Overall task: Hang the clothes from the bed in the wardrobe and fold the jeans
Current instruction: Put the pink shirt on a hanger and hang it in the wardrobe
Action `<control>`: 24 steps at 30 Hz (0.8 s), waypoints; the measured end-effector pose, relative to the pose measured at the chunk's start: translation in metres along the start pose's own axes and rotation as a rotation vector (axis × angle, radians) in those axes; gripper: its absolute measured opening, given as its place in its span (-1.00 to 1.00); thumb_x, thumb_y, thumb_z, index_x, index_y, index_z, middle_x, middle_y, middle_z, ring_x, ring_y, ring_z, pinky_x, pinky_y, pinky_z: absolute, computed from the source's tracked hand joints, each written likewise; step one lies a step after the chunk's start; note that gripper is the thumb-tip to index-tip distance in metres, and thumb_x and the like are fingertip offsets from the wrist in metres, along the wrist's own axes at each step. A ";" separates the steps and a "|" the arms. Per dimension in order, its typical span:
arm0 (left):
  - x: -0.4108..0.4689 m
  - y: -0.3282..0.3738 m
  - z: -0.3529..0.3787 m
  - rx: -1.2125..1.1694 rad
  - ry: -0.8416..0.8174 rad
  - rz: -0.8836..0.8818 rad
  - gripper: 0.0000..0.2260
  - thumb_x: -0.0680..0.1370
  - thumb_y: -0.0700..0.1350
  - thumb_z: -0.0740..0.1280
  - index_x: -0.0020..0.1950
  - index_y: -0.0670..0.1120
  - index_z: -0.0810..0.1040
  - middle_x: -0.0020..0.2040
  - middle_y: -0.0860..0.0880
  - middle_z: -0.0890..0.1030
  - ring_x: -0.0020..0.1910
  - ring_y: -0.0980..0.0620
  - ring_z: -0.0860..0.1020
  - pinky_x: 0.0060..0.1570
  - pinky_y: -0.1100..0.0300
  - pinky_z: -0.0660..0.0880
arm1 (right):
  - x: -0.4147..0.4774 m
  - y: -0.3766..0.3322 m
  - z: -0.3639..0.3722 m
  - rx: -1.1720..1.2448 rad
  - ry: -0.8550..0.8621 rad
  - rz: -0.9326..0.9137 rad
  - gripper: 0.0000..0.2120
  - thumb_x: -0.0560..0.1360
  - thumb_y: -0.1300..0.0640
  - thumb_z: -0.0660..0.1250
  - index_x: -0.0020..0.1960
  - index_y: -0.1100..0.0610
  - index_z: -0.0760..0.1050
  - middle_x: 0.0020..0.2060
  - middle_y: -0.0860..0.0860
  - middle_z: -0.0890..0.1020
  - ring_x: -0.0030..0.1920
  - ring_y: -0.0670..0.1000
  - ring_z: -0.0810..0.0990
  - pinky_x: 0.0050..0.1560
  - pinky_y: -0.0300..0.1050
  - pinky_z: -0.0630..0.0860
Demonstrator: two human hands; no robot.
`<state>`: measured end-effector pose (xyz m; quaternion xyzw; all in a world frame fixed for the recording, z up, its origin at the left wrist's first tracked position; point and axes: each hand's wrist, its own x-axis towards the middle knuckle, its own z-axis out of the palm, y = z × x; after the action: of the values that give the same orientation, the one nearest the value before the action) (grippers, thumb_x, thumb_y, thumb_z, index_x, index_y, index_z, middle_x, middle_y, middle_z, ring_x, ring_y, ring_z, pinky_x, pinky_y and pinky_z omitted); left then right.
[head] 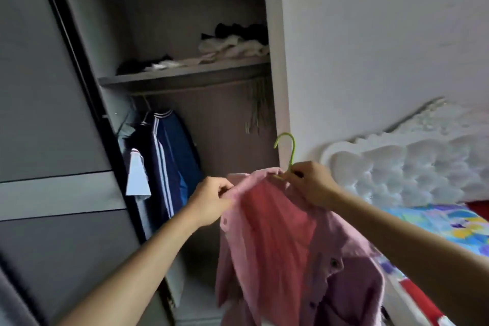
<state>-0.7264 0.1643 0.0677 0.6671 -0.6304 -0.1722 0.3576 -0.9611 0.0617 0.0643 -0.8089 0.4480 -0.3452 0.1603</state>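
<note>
pink shirt [270,233]: out in front of the wardrobe [271,34], low on its right side. It's draped over a green hanger [289,151] and its tail hangs loose.
green hanger: the hook pokes up clear of the collar, right in front of the wardrobe's right panel. I'd guess it's kept free so it can go straight over the rail.
right hand [309,185]: fingers curled in a tight pinch on the hanger neck just under the hook, so it's carrying the weight.
left hand [211,200]: thumb and fingertips pinch the shirt's shoulder edge, on the wardrobe's door side of the hanger neck. It looks like it's tugging the fabric so it sits square.
step: my read is the shirt is getting seated on the hanger and isn't on the rail yet.
hanging space: inside the wardrobe under the shelf [158,79], blue tracksuit jackets [169,161] hang on the left and spare hangers [258,111] on the right. The gap between looks like the obvious spot.
bed [436,222]: right of the wardrobe, with a colourful sheet.
jeans: can't spot them anywhere.
</note>
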 end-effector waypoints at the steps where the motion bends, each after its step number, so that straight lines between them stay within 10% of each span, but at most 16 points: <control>1: -0.002 -0.020 -0.008 0.067 -0.096 -0.065 -0.80 0.38 -0.10 0.48 -0.01 0.02 0.64 -0.08 0.04 0.67 -0.10 0.11 0.60 0.04 -0.07 0.56 | 0.007 -0.009 0.005 0.049 -0.014 -0.009 -0.61 0.53 -0.04 0.32 -0.29 0.25 0.48 -0.47 0.06 0.48 -0.44 -0.04 0.36 -0.34 -0.09 0.32; 4: 0.002 -0.059 -0.027 0.194 -0.094 -0.115 -0.41 0.38 0.16 0.48 0.36 0.03 0.43 0.25 0.09 0.45 0.25 0.09 0.45 0.28 0.12 0.40 | 0.023 -0.039 0.017 0.335 -0.111 -0.044 -0.70 0.53 0.06 0.36 -0.22 0.29 0.52 -0.47 0.03 0.45 -0.48 -0.06 0.37 -0.42 -0.17 0.37; 7: 0.020 -0.068 -0.040 0.263 0.189 0.110 -0.42 0.47 0.20 0.35 0.46 0.09 0.33 0.34 0.07 0.37 0.35 0.06 0.37 0.33 0.06 0.34 | 0.041 -0.065 0.035 0.604 -0.212 -0.062 -0.85 0.53 0.15 0.37 -0.10 0.24 0.59 -0.46 0.02 0.40 -0.45 -0.05 0.34 -0.46 -0.20 0.34; 13: 0.081 -0.104 -0.042 0.467 0.116 0.130 -0.51 0.61 0.14 0.09 0.54 0.16 0.10 0.49 0.04 0.26 0.44 -0.04 0.29 0.30 -0.06 0.37 | 0.097 -0.080 0.073 0.840 -0.394 0.082 -0.88 0.55 0.17 0.35 -0.11 0.22 0.57 -0.27 0.16 0.42 -0.47 -0.07 0.38 -0.51 -0.25 0.38; 24: 0.213 -0.168 -0.065 0.234 0.232 0.021 -0.89 0.52 -0.07 0.33 -0.15 -0.04 0.62 -0.22 0.02 0.57 -0.20 0.02 0.57 -0.12 -0.01 0.51 | 0.273 -0.066 0.148 0.890 -0.241 0.256 -0.90 0.48 0.32 0.38 -0.18 0.35 0.61 -0.43 0.12 0.59 -0.57 -0.10 0.46 -0.51 -0.30 0.42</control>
<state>-0.5300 -0.0328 0.0430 0.7131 -0.6076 -0.0157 0.3493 -0.7185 -0.1376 0.1103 -0.6342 0.3310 -0.3848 0.5832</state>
